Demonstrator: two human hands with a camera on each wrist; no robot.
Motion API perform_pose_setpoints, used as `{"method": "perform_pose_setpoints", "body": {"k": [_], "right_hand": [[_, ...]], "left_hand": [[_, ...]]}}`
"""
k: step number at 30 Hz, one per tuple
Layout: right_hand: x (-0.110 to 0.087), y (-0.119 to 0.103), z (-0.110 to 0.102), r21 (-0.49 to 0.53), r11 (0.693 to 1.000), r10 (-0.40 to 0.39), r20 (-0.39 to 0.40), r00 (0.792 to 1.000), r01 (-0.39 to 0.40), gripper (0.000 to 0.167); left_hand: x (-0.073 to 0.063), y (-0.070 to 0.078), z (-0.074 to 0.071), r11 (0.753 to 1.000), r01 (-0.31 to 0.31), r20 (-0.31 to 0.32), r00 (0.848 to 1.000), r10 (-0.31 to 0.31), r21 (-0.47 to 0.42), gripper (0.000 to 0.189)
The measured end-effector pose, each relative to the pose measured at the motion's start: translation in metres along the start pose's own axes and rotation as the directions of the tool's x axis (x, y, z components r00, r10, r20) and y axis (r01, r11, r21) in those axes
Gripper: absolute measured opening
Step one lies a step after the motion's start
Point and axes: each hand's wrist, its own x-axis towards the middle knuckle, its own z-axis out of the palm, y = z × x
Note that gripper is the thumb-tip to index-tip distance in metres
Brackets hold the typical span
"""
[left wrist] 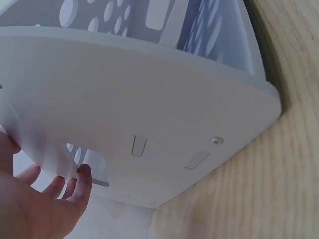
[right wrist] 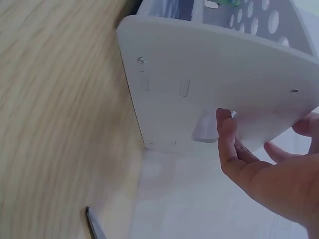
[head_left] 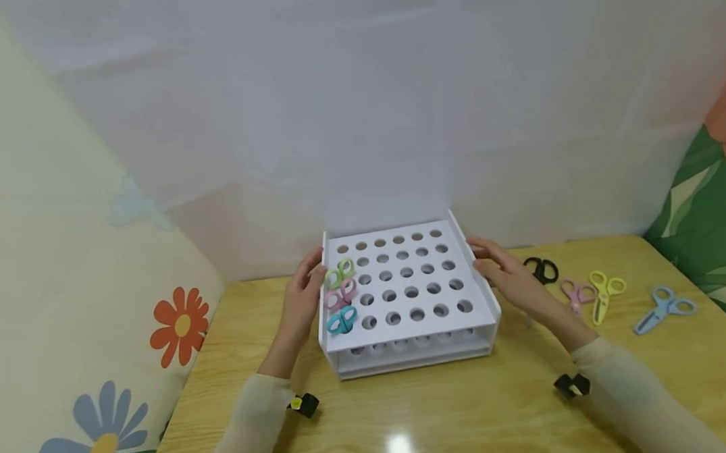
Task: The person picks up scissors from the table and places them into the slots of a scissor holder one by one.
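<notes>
White plastic-looking board forms the perforated rack (head_left: 399, 285), which is set near the middle of the counter's (head_left: 462, 411) back edge, with rows of round holes across its top. It is held from both sides. Its left side panel (left wrist: 164, 99) is gripped by the left hand (head_left: 303, 300), whose fingers are curled at the cut-out (left wrist: 97, 164), one fingertip being hooked at the opening. Its right side panel (right wrist: 239, 82) is gripped likewise by the right hand (head_left: 514, 281), with fingers bent into the matching cut-out (right wrist: 203, 129).

Along the rack's left edge, three scissor handles are lined up from back to front: green scissors (head_left: 339, 275), pink scissors (head_left: 340, 297) and, nearest the front left corner, teal scissors (head_left: 343, 318).

Toward the counter's right edge, four more are laid. Black scissors (head_left: 541, 271) are partly covered by the right forearm; beside them are placed a second pink pair (head_left: 576, 299) and yellow scissors (head_left: 603, 294), close together, then blue scissors (head_left: 663, 306), closest to that edge. The counter's back edge is bordered by a white sheet (head_left: 334, 133). A small black device (head_left: 310, 406) is worn at the left wrist, and another (head_left: 571, 386) at the right.
</notes>
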Motion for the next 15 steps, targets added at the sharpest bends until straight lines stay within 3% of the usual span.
{"method": "perform_pose_setpoints", "body": {"k": [2, 8, 15], "right_hand": [[0.0, 0.0, -0.002, -0.005, 1.0, 0.015, 0.012, 1.0, -0.015, 0.055], [-0.001, -0.009, -0.015, -0.017, 0.998, 0.066, 0.103, 0.992, -0.065, 0.058], [-0.004, -0.024, -0.028, -0.087, 0.996, 0.04, 0.194, 0.98, -0.024, 0.057]], "left_hand": [[-0.002, 0.001, 0.002, 1.0, 0.002, 0.006, 1.0, -0.002, -0.001, 0.048], [0.011, -0.025, -0.003, 1.0, -0.019, 0.003, 1.0, 0.019, -0.026, 0.048], [0.011, -0.025, -0.005, 0.999, -0.035, -0.006, 0.999, 0.035, -0.025, 0.048]]}}
